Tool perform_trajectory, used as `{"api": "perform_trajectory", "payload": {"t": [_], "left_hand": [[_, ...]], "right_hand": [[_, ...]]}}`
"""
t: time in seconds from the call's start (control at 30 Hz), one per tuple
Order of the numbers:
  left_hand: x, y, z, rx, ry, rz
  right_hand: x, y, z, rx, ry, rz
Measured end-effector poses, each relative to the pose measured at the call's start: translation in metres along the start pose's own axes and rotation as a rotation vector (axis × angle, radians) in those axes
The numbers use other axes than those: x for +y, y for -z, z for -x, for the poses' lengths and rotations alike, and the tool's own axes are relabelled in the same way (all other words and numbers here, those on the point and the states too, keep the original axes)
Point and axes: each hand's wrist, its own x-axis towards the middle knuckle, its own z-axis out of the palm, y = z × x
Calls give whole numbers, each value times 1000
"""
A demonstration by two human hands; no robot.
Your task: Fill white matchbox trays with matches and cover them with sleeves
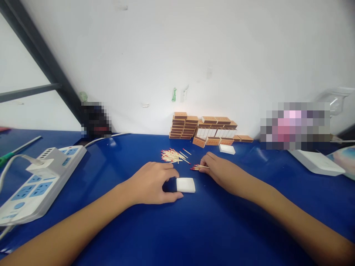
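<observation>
My left hand (154,183) rests on the blue table (194,229), thumb and fingers closed around the left side of a small white matchbox tray (185,184). My right hand (217,170) lies just right of it, fingers pinched on a small bundle of red-tipped matches (197,167). A loose pile of matches (173,156) lies just beyond both hands. A second white tray (226,149) sits further back on the right.
Stacks of brown matchboxes (184,125) and a row of boxes (217,127) stand against the white wall. A white power strip (39,181) with a plugged adapter lies at the left. A white flat box (316,162) lies at the right.
</observation>
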Motion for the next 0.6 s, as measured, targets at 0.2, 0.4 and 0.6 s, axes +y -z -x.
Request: {"api": "perform_trajectory", "payload": {"t": [0.2,0.4,0.6], "left_hand": [[0,-1,0,-14,-19,13],[-2,-4,0,-11,-12,14],[-2,-5,0,-12,-14,1]], "right_hand": [[4,-3,-1,34,23,19],[4,-1,0,44,38,-14],[1,2,2,28,23,1]]}}
